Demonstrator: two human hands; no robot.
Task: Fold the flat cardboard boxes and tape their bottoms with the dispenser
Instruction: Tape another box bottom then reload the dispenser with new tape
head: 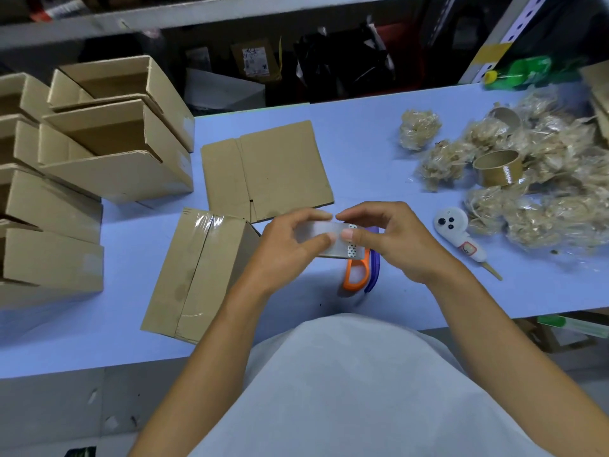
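Over the middle of the blue table [428, 291], both hands are holding a roll of clear tape [333, 240] above the orange and purple dispenser [361, 270], which is lying on the table just beneath them; the left hand [290, 245] is closing its grip on the roll's left side with thumb and fingers curled round it, while the right hand [385, 235] is pinching the roll's right side, thumb tip pressing its face. Just left of the hands, a folded box [197, 275] is lying bottom up with clear tape along its seam, and beyond it a flat cardboard box [267, 169] is resting on the table. Stacks of finished boxes [108, 136] are sitting along the left edge, and at the right crumpled tape wads [534, 206], an empty tape core [497, 168] and a white handheld device [456, 230] are lying well apart from the hands
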